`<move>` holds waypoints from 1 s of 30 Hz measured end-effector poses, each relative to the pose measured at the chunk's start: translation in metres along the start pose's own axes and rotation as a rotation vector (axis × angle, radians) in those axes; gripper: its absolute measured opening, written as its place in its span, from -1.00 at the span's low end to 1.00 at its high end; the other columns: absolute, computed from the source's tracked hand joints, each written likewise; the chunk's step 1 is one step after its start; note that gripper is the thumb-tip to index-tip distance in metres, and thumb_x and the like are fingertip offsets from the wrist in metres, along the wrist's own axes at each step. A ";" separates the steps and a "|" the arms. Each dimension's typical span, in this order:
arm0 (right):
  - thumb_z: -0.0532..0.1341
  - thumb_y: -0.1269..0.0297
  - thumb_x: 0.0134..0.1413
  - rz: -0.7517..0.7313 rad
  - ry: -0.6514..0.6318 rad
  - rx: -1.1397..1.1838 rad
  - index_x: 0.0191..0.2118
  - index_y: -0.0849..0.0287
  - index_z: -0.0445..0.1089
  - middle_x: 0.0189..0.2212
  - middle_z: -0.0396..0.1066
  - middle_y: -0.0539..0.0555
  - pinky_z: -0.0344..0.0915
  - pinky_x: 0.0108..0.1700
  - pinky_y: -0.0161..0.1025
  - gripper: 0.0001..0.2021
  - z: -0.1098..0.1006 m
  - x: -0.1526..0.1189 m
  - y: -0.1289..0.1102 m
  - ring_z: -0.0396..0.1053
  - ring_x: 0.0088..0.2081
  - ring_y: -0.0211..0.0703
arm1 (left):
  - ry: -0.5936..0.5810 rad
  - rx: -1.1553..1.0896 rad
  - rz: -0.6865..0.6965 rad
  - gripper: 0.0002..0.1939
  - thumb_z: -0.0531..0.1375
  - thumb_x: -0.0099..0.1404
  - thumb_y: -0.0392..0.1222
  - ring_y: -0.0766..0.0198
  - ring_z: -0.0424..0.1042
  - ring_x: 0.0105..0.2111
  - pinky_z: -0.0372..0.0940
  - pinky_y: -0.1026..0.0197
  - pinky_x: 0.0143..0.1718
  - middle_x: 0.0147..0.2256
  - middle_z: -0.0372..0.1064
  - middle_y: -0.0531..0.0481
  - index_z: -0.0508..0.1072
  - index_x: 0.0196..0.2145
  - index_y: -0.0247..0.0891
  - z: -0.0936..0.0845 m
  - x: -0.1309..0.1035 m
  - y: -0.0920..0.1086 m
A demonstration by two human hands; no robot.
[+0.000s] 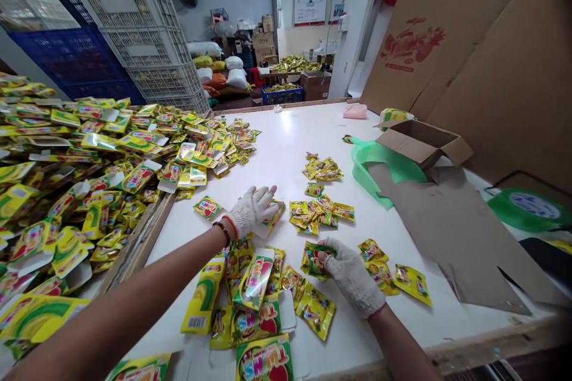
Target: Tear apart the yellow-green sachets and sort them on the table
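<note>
My left hand (254, 212), in a white knit glove, lies over a small yellow-green carton (273, 221) with its fingers stretched out. Much of that carton is hidden beneath it. Lower and to the right, my gloved right hand (353, 277) pinches a small candy packet (311, 258) between thumb and fingers. Between my arms lie several flattened or open cartons (254, 278) mixed with yellow packets (315, 311). Beyond my right hand sits a cluster of packets (313, 214), and farther back a smaller cluster (328, 170). More packets (412, 284) rest to its right.
A large heap of cartons and packets (134, 137) fills the left side behind a wooden strip (140, 244). Stacked crates (134, 24) stand behind it. To the right are an open cardboard box (422, 140), green plastic (393, 161), a cardboard sheet (447, 232) and a tape roll (531, 207).
</note>
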State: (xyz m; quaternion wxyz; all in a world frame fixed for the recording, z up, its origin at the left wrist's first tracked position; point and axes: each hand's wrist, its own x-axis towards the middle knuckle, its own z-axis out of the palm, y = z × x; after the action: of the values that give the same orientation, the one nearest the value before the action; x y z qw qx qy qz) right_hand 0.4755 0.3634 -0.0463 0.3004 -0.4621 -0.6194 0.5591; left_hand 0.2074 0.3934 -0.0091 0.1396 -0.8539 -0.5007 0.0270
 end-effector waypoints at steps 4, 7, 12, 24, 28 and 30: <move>0.15 0.13 -0.03 0.023 0.001 0.047 -0.21 0.25 0.30 -0.36 0.39 0.07 0.35 -0.28 -0.22 -0.69 -0.002 -0.001 0.003 0.38 -0.32 -0.12 | -0.087 0.053 0.341 -0.64 0.07 0.20 -0.33 0.05 -0.01 0.17 -0.17 -0.20 0.15 0.21 -0.09 -0.07 0.25 -0.05 -0.06 0.008 0.018 -0.015; 0.17 0.06 -0.03 0.050 0.030 0.153 -0.17 0.24 0.27 -0.34 0.40 0.09 0.37 -0.36 -0.23 -0.63 -0.005 -0.002 0.003 0.39 -0.34 -0.12 | -0.113 0.030 0.359 -0.63 0.17 0.06 -0.31 0.02 0.07 0.12 -0.22 -0.20 0.16 0.08 0.14 -0.10 0.28 -0.13 -0.16 -0.006 0.025 -0.013; 0.15 -0.01 0.01 -0.057 0.264 0.113 -0.14 0.23 0.25 -0.40 0.38 0.08 0.20 -0.62 -0.37 -0.59 -0.004 -0.007 -0.010 0.30 -0.51 -0.24 | -0.133 -0.210 0.078 -0.52 0.21 -0.05 -0.04 0.10 0.29 -0.22 0.09 -0.06 -0.01 -0.21 0.29 -0.11 0.25 -0.17 -0.26 -0.041 0.008 0.019; 0.16 0.19 -0.02 -0.138 0.066 -0.243 -0.33 0.22 0.39 -0.43 0.41 0.03 0.29 -0.38 -0.34 -0.80 -0.008 -0.024 -0.037 0.33 -0.39 -0.22 | -0.053 -0.445 -0.299 -0.50 0.11 -0.07 -0.23 0.12 0.22 -0.16 0.21 0.12 -0.18 -0.13 0.22 -0.07 0.17 -0.11 -0.21 -0.059 -0.043 0.106; 0.17 0.26 -0.07 -0.050 -0.189 -0.214 -0.37 0.22 0.43 -0.49 0.40 -0.01 0.25 -0.45 -0.37 -0.83 -0.014 -0.027 -0.049 0.30 -0.48 -0.27 | -0.061 -0.464 -0.236 -0.51 0.11 -0.08 -0.25 0.12 0.21 -0.13 0.19 0.11 -0.13 -0.09 0.21 -0.08 0.19 -0.11 -0.20 -0.065 -0.049 0.104; 0.16 0.27 -0.08 -0.037 -0.244 -0.205 -0.39 0.22 0.45 -0.53 0.38 -0.02 0.21 -0.50 -0.39 -0.83 -0.012 -0.027 -0.052 0.26 -0.53 -0.30 | -0.066 -0.457 -0.181 -0.49 0.11 -0.09 -0.27 0.12 0.19 -0.10 0.17 0.09 -0.10 -0.05 0.19 -0.07 0.19 -0.10 -0.19 -0.068 -0.051 0.104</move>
State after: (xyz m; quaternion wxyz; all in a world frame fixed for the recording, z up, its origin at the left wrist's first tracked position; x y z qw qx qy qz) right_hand 0.4846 0.3466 0.0103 0.1845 -0.4076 -0.7133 0.5394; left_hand 0.2829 0.2872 0.0234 -0.0719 -0.8137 -0.5724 -0.0718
